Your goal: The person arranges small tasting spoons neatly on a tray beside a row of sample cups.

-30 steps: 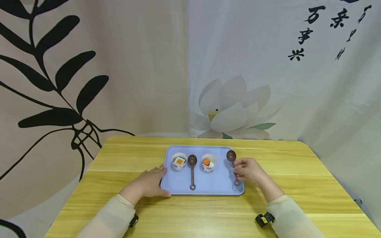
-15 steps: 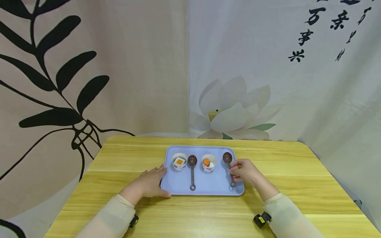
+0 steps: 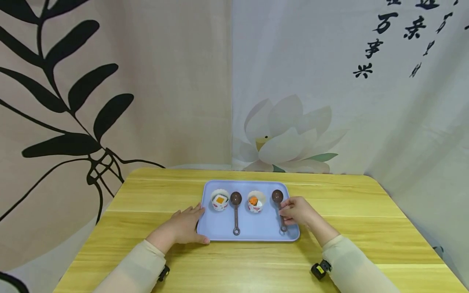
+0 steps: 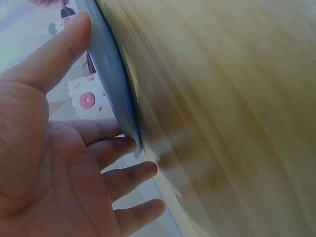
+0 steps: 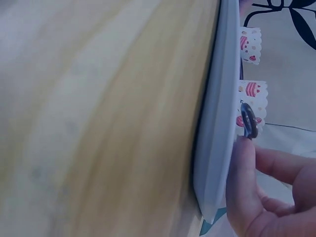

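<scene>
A light blue tray (image 3: 256, 230) lies on the table, bearing two patterned paper cups and two brown spoons. At its left end my left hand (image 3: 180, 228) rests against the rim, thumb at the front corner, fingers spread and fairly straight. My right hand (image 3: 298, 211) pinches the handle of the right spoon (image 3: 277, 196) over the tray's right side. The left spoon (image 3: 236, 199) lies between the cups. White food with an orange square shows in the left cup (image 3: 220, 206); the right cup (image 3: 255, 208) has an orange and white piece. In the right wrist view the spoon's ring end (image 5: 249, 121) shows above my fingers.
The yellow wooden table (image 3: 234, 264) extends around the tray on all sides. A printed curtain (image 3: 183, 101) hangs behind the table's back edge. Each wrist wears a small black camera, such as the right one (image 3: 320, 269).
My right hand has shifted left, carrying the right spoon inward from the tray's right rim toward the right cup. The left hand has stayed at the tray's left edge.
</scene>
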Tool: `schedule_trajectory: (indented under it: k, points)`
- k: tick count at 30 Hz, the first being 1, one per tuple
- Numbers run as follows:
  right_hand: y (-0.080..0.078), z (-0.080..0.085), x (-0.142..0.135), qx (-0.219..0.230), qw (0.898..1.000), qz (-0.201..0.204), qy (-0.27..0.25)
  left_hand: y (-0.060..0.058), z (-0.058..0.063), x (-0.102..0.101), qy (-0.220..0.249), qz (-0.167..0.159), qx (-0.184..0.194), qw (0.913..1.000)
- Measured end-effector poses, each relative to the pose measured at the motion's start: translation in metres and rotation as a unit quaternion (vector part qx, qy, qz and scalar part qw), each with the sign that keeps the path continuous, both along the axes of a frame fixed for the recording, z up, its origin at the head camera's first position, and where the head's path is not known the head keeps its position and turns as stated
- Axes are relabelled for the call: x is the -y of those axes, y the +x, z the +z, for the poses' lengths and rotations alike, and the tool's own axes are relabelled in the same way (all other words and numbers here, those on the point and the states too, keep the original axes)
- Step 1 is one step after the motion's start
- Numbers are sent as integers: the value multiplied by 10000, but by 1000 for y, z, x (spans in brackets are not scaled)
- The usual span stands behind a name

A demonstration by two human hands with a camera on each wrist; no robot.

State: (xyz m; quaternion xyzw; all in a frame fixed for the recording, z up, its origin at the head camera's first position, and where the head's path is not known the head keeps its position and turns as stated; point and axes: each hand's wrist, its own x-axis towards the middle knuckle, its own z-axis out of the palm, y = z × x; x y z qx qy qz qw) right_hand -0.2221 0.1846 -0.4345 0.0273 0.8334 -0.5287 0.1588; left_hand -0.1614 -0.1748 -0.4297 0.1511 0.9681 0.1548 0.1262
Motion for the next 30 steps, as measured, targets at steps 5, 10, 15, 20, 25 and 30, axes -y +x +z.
schedule_trajectory:
  k: [5, 10, 15, 20, 25, 30]
  points:
    - [1, 1, 3, 21, 10000, 47, 23, 1, 0, 0, 6, 8, 11, 10000]
    - [1, 0, 7, 120, 9999, 32, 36, 1, 1, 0, -3, 4, 23, 10000]
    - [-1, -3, 9, 138, 9999, 8, 77, 2, 1, -1, 17, -13, 3, 10000]
    - [-3, -5, 11, 159, 9998, 69, 140, 2, 0, -1, 16, -15, -10, 10000]
    - [-3, -6, 13, 151, 9997, 20, 216, 1, 1, -1, 26, -4, -5, 10000]
    - [-4, -5, 15, 118, 9996, 26, 259, 1, 1, 0, 31, 3, -9, 10000]
